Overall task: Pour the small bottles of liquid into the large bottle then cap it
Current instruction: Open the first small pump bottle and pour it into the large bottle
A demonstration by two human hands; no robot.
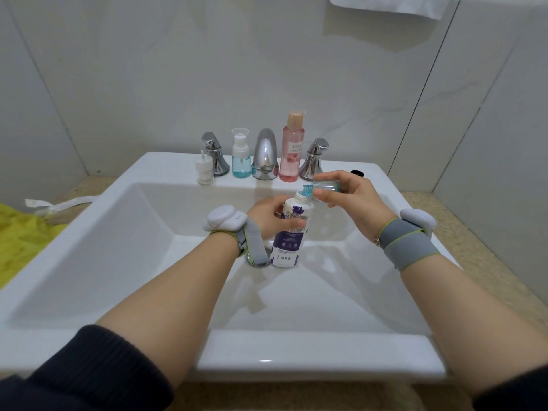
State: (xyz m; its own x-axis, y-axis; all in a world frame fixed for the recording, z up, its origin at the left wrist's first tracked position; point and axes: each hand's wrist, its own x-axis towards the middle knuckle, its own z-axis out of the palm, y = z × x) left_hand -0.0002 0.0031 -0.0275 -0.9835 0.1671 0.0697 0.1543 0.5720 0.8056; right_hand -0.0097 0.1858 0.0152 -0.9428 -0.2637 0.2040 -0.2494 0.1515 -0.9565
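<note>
Over sink [166, 232] — two bottles [289, 232] (both held)

White-and-purple large bottle [292, 232]; blue small bottle [324, 186]; pink bottle [291, 149].

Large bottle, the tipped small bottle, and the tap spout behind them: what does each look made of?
The large bottle in the left hand: opaque white plastic, apparently, with a glossy purple printed label. The small bottle in the right hand: clear, blue-tinted, probably plastic; glass cannot be ruled out. The tap spout: polished chrome-look metal, with mirror reflections.
</note>
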